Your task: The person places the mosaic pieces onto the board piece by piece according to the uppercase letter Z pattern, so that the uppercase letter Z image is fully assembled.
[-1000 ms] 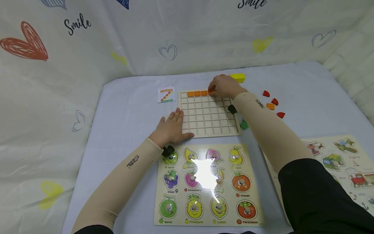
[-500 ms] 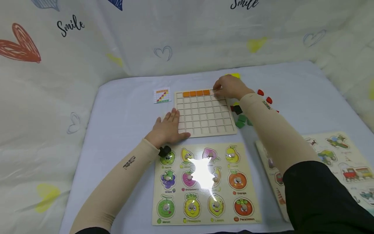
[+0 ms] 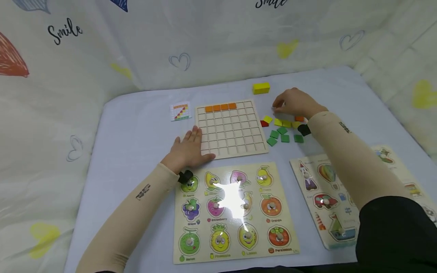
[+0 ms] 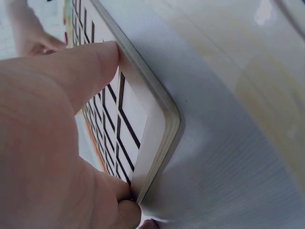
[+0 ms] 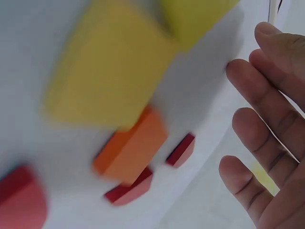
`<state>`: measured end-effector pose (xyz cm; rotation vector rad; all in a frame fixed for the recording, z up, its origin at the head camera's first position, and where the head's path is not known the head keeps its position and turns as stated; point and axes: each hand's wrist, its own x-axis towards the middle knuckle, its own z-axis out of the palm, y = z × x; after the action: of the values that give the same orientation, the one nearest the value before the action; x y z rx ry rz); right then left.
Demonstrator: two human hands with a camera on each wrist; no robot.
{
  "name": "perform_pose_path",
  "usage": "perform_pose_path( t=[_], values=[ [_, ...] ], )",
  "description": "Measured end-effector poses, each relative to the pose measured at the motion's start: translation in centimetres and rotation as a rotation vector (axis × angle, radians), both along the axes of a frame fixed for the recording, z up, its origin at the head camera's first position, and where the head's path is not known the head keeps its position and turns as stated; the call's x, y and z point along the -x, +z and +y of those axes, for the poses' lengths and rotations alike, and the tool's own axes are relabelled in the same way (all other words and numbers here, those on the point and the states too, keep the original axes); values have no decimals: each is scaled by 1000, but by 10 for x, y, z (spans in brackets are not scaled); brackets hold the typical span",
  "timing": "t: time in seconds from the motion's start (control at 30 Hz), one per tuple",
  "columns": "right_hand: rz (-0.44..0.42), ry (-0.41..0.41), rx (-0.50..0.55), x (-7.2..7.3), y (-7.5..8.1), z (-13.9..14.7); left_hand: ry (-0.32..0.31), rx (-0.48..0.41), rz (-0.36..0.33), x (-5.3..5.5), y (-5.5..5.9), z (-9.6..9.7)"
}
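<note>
A wooden grid board [image 3: 232,132] lies on the white cloth, with several orange square tiles [image 3: 220,107] side by side in its top row. My left hand [image 3: 187,151] rests along the board's left edge, fingers straight; in the left wrist view its thumb [image 4: 95,62] lies on the rim near a corner. To the right of the board, my right hand [image 3: 297,103] is just beyond loose yellow tiles [image 3: 282,123], green tiles [image 3: 285,138] and an orange piece [image 3: 299,118]. The right wrist view shows its fingers [image 5: 245,81] relaxed and holding nothing, with red pieces [image 5: 181,150] nearby.
A small pattern card [image 3: 181,111] lies left of the board. A yellow block [image 3: 261,88] stands behind it. A fruit puzzle [image 3: 233,231] lies in front, and a vehicle puzzle [image 3: 308,196] at the right, partly under my right arm.
My right hand has let go of the orange tile at the end of the top row and moved right to the loose pieces. My left hand has stayed on the board.
</note>
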<state>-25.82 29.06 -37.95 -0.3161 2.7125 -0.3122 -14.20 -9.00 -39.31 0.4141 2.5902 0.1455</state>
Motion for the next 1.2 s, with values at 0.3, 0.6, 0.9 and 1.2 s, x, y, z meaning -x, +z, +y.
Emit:
perform_pose_path(
  t=[0.3,0.6,0.9,1.2],
  values=[
    [-46,-85,-23,-22,4,27,-2,3,0,-1,-1,1],
    [-29,-74,-60,-36,4,50,-1,-6,0,-1,-2,0],
    [-29,-84,-81,-40,0,60,-1,-3,10,0,-3,-2],
    [-7,-77,-83,-42,0,57,-10,-4,2,-1,-1,-1]
  ],
)
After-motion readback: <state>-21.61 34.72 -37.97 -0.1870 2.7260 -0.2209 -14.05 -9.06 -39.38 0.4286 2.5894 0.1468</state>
